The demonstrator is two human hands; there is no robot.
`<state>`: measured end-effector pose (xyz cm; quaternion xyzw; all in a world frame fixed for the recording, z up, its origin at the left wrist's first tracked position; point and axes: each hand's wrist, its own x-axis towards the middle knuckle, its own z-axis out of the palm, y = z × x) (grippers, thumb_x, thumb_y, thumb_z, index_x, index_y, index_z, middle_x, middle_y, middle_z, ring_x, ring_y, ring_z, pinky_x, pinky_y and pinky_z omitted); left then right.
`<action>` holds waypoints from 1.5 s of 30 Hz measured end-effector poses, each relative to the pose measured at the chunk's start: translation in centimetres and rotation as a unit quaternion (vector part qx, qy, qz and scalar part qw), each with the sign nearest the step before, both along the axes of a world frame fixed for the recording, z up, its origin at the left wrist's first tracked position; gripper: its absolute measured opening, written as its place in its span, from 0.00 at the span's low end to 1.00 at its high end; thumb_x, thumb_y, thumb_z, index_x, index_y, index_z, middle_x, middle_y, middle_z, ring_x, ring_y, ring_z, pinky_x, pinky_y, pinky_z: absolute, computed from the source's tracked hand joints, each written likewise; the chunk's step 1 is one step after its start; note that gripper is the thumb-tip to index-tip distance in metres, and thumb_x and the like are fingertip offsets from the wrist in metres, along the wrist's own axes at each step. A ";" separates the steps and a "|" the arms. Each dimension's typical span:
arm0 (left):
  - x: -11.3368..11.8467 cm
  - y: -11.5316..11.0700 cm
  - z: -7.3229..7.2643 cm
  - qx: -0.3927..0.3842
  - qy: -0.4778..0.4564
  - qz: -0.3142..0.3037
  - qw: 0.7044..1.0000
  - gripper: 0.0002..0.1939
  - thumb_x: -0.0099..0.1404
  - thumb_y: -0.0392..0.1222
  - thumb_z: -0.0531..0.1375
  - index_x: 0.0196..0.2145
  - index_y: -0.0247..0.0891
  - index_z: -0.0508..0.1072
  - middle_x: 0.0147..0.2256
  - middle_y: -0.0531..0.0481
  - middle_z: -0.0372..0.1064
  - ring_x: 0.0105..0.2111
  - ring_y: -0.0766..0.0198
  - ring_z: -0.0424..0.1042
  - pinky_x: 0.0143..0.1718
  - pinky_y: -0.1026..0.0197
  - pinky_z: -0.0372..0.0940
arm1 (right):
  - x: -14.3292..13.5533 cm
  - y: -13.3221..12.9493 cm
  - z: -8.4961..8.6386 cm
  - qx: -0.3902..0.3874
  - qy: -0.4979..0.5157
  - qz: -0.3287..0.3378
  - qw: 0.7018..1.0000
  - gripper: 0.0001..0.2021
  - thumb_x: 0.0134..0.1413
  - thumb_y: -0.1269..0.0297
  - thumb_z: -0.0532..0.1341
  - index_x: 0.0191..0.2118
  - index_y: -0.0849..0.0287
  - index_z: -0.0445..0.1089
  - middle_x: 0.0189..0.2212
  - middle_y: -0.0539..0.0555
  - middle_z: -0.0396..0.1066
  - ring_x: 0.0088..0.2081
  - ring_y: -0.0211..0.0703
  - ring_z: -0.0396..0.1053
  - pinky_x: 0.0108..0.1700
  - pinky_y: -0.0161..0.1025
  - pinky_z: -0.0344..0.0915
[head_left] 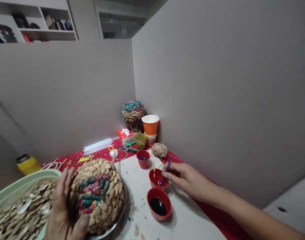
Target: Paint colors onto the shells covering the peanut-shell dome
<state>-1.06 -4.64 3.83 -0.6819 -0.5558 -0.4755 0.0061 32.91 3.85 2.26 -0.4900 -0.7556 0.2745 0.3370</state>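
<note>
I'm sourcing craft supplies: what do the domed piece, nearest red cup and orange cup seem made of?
Domed piece: apparently peanut shells, from the lumpy, pinched tan pods; dull where bare, glossy where coloured.
Nearest red cup: probably plastic, smooth with a slight sheen.
Orange cup: coated paper or plastic, unclear which; smooth orange outside, white inside.

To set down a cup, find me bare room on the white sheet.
The sheet has room between the dark-liquid cup and red cloth; a specked strip lies between the shell-covered ball and the red cups. Crowded: the back, around the box and pliers.
</note>
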 end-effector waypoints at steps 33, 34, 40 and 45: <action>-2.4 1.4 -2.8 0.001 0.008 0.046 0.999 0.34 0.69 0.61 0.47 0.69 0.55 0.46 0.65 0.45 0.59 0.63 0.44 0.61 0.60 0.31 0.58 | -3.6 0.7 5.3 -0.184 0.515 -0.032 0.836 0.20 0.33 0.56 0.79 0.29 0.60 0.74 0.22 0.51 0.76 0.23 0.33 0.70 0.26 0.27 0.69; -2.2 1.3 -2.7 0.005 0.011 0.042 0.999 0.34 0.69 0.62 0.47 0.69 0.54 0.46 0.65 0.45 0.59 0.63 0.44 0.62 0.60 0.33 0.59 | -4.9 0.6 6.1 -0.185 0.509 -0.009 0.840 0.20 0.34 0.54 0.79 0.29 0.60 0.74 0.22 0.51 0.76 0.23 0.33 0.70 0.26 0.27 0.69; -1.2 1.0 -2.3 0.019 -0.011 0.055 0.998 0.32 0.70 0.60 0.46 0.69 0.53 0.47 0.65 0.46 0.59 0.64 0.46 0.60 0.61 0.36 0.58 | -11.0 0.6 7.8 -0.156 0.469 0.076 0.866 0.21 0.39 0.49 0.76 0.31 0.58 0.71 0.21 0.50 0.75 0.23 0.35 0.69 0.27 0.31 0.65; -1.9 1.0 -2.7 0.026 0.033 0.047 0.998 0.34 0.70 0.61 0.47 0.69 0.53 0.46 0.66 0.44 0.59 0.63 0.45 0.62 0.58 0.37 0.63 | -12.4 1.4 7.3 -0.142 0.434 0.098 0.884 0.21 0.42 0.48 0.74 0.33 0.58 0.69 0.22 0.49 0.75 0.25 0.36 0.70 0.31 0.34 0.66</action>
